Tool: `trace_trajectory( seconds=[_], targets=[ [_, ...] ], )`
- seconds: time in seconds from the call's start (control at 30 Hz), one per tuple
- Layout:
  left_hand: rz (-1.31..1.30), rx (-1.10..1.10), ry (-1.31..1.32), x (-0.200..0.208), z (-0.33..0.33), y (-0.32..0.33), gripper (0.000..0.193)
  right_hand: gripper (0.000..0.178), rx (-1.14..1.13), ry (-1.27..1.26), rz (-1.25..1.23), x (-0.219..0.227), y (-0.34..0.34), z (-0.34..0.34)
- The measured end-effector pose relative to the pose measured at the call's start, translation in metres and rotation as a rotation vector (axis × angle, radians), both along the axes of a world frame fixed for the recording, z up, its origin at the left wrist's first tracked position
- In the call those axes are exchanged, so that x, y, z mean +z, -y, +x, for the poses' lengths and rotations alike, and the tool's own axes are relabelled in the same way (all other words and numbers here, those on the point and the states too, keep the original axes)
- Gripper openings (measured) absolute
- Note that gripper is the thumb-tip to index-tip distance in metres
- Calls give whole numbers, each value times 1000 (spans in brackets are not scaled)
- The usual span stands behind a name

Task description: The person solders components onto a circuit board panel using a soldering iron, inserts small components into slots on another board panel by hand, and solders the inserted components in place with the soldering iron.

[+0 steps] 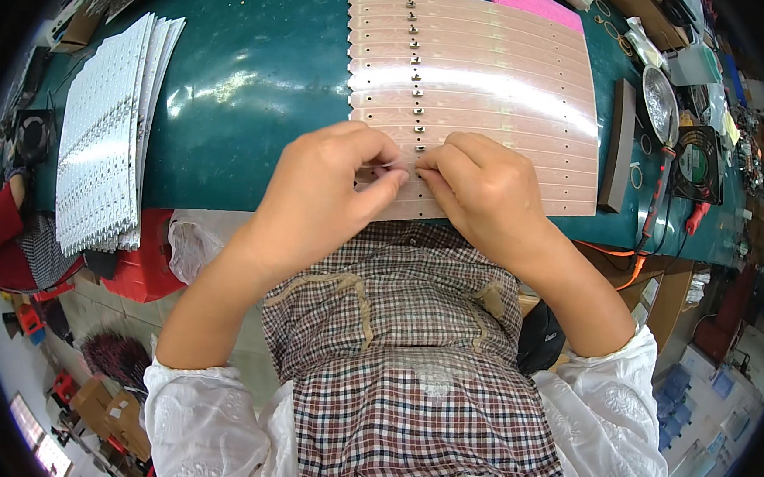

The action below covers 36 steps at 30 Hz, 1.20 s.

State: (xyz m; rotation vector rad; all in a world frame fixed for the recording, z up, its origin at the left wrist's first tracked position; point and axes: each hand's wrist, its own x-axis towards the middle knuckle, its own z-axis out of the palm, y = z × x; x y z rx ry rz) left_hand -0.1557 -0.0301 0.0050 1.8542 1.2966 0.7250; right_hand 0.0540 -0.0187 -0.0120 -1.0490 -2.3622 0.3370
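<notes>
A large pinkish-tan panel [493, 140], scored into long parallel strips, lies at the table's front edge. A column of small dark-and-silver components [416, 60] runs down its left half, one on each of several strips. My left hand [338, 170] is over the panel's near left part, thumb and forefinger pinched together. Close to its right, my right hand [486, 179] also pinches, its fingertips by the lower end of the column, just below the last visible component [420, 148]. Whatever is between the fingertips of either hand is too small or hidden to make out.
White perforated strips [105, 125] are stacked at the table's left. Right of the panel stand a dark bar [617, 146], an orange-and-black corded tool [656, 198], a round metal dish [660, 105] and a small black fan [698, 163]. Pink foam [536, 3] lies behind the panel.
</notes>
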Motion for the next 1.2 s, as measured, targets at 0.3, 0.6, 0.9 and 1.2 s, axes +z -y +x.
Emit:
trace_trajectory(
  seconds=[0.3,0.6,0.9,1.2],
  targets=[
    [60,27,-1,-15,18,7,11,8,-46,-191,-331,5,-6,9],
    [26,13,-80,-8,20,6,12,12,-155,-328,-456,10,-15,30],
    [254,-40,-186,-15,20,11,10,15,-225,-313,-258,23,-57,41],
    [373,-101,-322,-13,25,15,14,14,-406,-80,31,8,-174,37]
  ],
)
